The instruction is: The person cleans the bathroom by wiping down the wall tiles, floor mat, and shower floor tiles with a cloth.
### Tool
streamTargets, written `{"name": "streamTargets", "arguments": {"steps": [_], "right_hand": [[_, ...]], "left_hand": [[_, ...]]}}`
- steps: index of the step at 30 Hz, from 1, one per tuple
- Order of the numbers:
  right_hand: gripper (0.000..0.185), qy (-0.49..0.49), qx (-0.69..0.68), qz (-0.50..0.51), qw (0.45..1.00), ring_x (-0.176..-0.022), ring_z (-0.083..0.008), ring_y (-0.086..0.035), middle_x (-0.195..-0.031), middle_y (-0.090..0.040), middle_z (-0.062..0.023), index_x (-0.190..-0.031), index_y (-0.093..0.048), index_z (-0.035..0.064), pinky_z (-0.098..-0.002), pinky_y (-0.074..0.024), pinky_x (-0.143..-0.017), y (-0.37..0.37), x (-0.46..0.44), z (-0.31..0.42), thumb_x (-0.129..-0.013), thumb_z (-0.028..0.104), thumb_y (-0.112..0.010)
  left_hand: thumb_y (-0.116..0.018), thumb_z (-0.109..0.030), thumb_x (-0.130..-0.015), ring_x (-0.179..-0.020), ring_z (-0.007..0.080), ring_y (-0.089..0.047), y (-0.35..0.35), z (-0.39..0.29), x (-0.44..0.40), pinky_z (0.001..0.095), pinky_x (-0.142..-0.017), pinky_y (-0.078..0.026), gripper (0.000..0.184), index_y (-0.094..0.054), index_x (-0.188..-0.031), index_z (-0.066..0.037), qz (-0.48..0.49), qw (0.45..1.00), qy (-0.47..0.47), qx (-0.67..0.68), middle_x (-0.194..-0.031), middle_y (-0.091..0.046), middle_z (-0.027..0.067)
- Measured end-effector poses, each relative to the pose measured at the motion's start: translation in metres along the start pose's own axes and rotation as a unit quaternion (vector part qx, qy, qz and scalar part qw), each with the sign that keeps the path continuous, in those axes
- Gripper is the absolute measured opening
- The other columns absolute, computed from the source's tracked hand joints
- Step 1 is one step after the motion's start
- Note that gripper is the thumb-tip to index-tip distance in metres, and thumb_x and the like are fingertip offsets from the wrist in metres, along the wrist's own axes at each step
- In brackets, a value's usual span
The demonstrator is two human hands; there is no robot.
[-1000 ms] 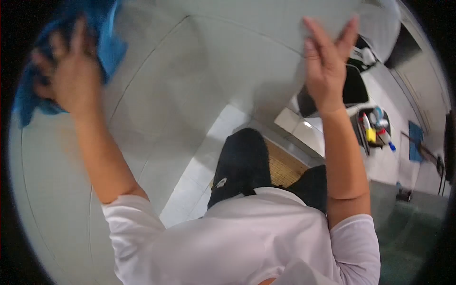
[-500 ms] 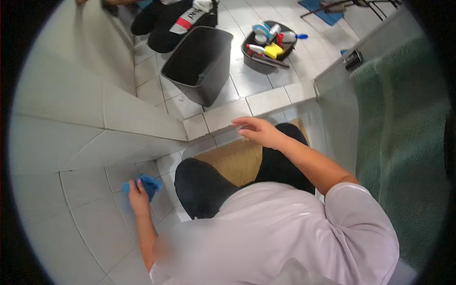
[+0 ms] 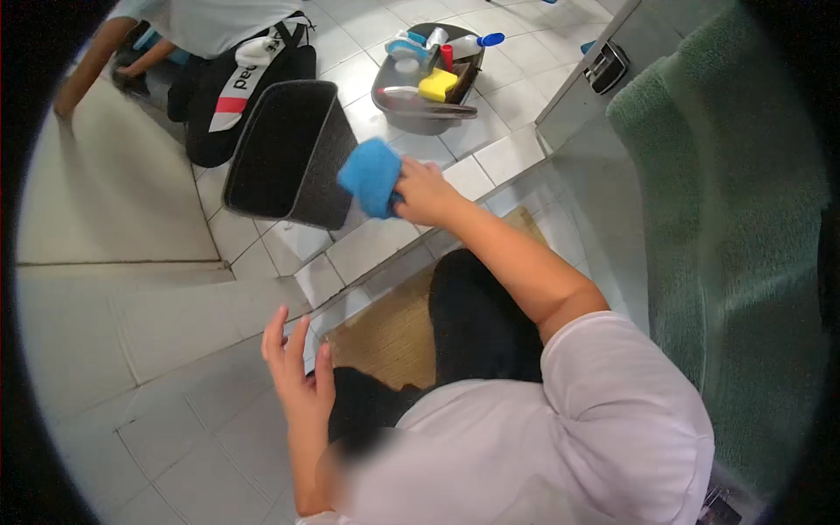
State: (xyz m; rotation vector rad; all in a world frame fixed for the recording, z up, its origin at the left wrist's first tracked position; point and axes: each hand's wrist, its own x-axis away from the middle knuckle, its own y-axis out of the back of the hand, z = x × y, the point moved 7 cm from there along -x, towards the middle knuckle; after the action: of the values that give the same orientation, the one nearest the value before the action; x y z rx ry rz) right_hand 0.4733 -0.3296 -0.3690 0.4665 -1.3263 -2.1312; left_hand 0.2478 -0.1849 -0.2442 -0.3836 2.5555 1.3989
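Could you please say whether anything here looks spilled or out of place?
Nothing looks spilled or damaged. Only the pale plastic bottle with a blue cap seems untidy, leaning past the rim of the dark plastic tub.

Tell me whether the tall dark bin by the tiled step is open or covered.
Open: no lid sits on the bin, and its dark inside shows through the wide mouth.
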Motion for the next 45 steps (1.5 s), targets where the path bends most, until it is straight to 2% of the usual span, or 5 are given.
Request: {"name": "streamTargets", "arguments": {"steps": [17, 34, 43, 44, 45], "right_hand": [[0.080, -0.447, 0.004, -0.068, 0.892, -0.130, -0.0302, -0.010, -0.140, -0.011, -0.0177, -0.133, -0.020, 0.0010, -0.0457, -0.0112, -0.103, -0.012, 0.012, -0.300, -0.080, 0.060, -0.032], [0.025, -0.358, -0.042, -0.202, 0.910, -0.087, -0.0357, -0.053, -0.092, -0.058, -0.0185, -0.096, -0.055, 0.0058, -0.0412, -0.0421, -0.075, -0.073, 0.145, -0.262, -0.072, 0.004, -0.048], [0.038, -0.564, -0.297, -0.100, 0.764, -0.100, -0.0364, -0.049, -0.104, -0.052, -0.0251, -0.100, -0.054, -0.0008, -0.0433, -0.0364, -0.086, -0.132, 0.403, -0.167, -0.084, 0.031, -0.040], [0.044, -0.455, -0.074, 0.051, 0.886, -0.094, -0.0280, -0.054, -0.102, -0.056, -0.0199, -0.111, -0.046, -0.0024, -0.0373, -0.0422, -0.078, -0.127, 0.439, -0.147, -0.083, 0.032, -0.044], [0.069, -0.703, -0.219, -0.109, 0.668, -0.096, -0.0290, -0.054, -0.105, -0.054, -0.0213, -0.115, -0.041, -0.0043, -0.0361, -0.0431, -0.081, -0.090, 0.502, -0.111, -0.069, 0.042, -0.064]], "left_hand": [[-0.055, -0.007, -0.076, -0.114, 0.0320, -0.038, -0.079, 0.045, 0.056, 0.0379, -0.095, -0.030, 0.031, -0.052, -0.106, -0.003, 0.186, 0.958, 0.213, 0.049, -0.125, -0.038, 0.0184], [-0.048, -0.006, -0.081, -0.107, 0.0228, -0.045, -0.071, 0.035, 0.030, 0.0320, -0.087, -0.037, 0.022, -0.054, -0.102, 0.000, 0.088, 0.939, 0.232, 0.237, -0.120, -0.044, 0.0146], [-0.050, -0.005, -0.081, -0.103, 0.0225, -0.049, -0.069, -0.007, -0.054, 0.0317, -0.089, -0.036, 0.020, -0.055, -0.099, -0.003, 0.211, 0.927, 0.070, 0.302, -0.110, -0.053, 0.0109], [-0.050, -0.005, -0.081, -0.103, 0.0225, -0.049, -0.060, -0.030, -0.069, 0.0317, -0.089, -0.036, 0.020, -0.055, -0.099, -0.003, 0.214, 0.923, 0.056, 0.316, -0.110, -0.053, 0.0109], [-0.050, -0.006, -0.081, -0.102, 0.0222, -0.049, -0.052, -0.052, -0.079, 0.0317, -0.088, -0.037, 0.020, -0.055, -0.100, -0.004, 0.258, 0.912, 0.052, 0.314, -0.109, -0.053, 0.0108]]}}
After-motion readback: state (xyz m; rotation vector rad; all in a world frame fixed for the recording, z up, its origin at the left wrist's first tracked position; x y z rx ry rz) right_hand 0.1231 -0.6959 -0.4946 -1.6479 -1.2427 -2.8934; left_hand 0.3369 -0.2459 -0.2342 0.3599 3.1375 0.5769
